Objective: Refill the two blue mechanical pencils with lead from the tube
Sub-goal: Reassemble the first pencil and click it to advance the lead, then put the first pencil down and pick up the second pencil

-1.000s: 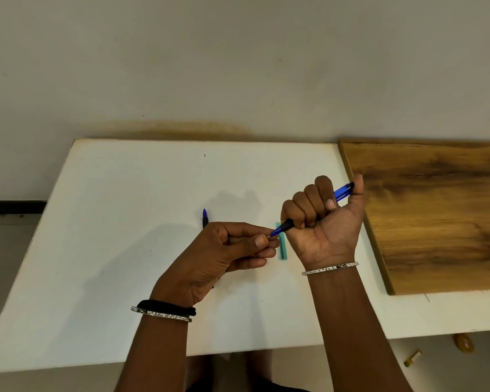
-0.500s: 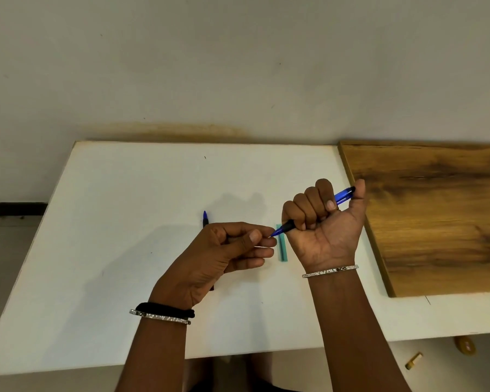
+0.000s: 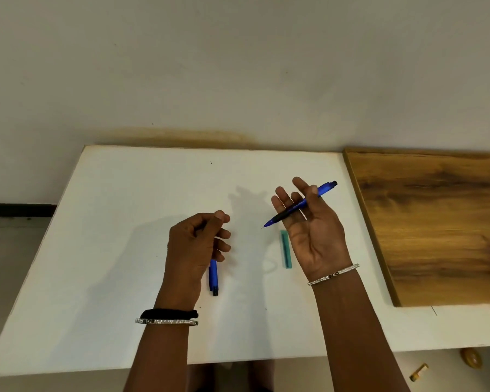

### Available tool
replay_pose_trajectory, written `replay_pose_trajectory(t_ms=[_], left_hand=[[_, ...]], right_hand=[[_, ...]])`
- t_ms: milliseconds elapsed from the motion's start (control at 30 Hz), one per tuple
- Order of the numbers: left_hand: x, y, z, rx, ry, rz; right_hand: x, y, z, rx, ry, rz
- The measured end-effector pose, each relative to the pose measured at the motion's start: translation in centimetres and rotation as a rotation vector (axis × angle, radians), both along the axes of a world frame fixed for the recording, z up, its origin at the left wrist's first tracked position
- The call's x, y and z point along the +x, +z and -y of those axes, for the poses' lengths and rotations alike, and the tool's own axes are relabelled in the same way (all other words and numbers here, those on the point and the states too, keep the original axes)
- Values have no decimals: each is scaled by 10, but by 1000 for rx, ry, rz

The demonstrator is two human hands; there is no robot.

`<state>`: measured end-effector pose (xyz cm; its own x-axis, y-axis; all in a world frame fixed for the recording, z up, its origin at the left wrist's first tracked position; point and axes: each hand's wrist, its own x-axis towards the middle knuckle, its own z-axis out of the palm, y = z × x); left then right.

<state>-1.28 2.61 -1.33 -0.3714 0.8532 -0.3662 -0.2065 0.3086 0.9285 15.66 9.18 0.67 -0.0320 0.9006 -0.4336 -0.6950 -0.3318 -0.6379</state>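
Note:
My right hand [image 3: 314,236] is turned palm up above the white table [image 3: 119,227]. A blue mechanical pencil [image 3: 325,188] lies across its fingers, pinned by the thumb, with its tip pointing left and down and a short lead showing. My left hand [image 3: 193,244] hovers to the left with its fingers curled and thumb against forefinger; nothing shows between them. The second blue pencil [image 3: 213,275] lies on the table, half hidden under that hand. The teal lead tube [image 3: 285,250] lies flat just left of my right wrist.
A brown wooden board [image 3: 436,222] lies on the table's right part, its edge close to my right hand. A wall stands right behind the table. On the floor at lower right are a small round yellowish object [image 3: 470,357] and a small cylinder [image 3: 419,373].
My hands have come apart. The right hand has opened from a fist to a palm-up hold on the pencil. The left hand drew back left from the pencil tip.

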Motion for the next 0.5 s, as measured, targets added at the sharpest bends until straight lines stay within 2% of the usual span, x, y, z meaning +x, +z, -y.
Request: replay_pose_trajectory(t_ms=[167, 200, 300, 400, 500], left_hand=[[-4, -5, 1, -35, 85, -57], [-5, -6, 1, -43, 93, -68], [-4, -6, 2, -60, 100, -101], [-4, -7, 2, -78, 101, -131], [-4, -8, 2, -94, 112, -187]], right_hand=[[-6, 4, 7, 57, 12, 514], [-6, 4, 7, 80, 10, 569], [-8, 5, 7, 171, 3, 568], [-11, 2, 9, 259, 94, 675], [-14, -1, 11, 222, 157, 663]])
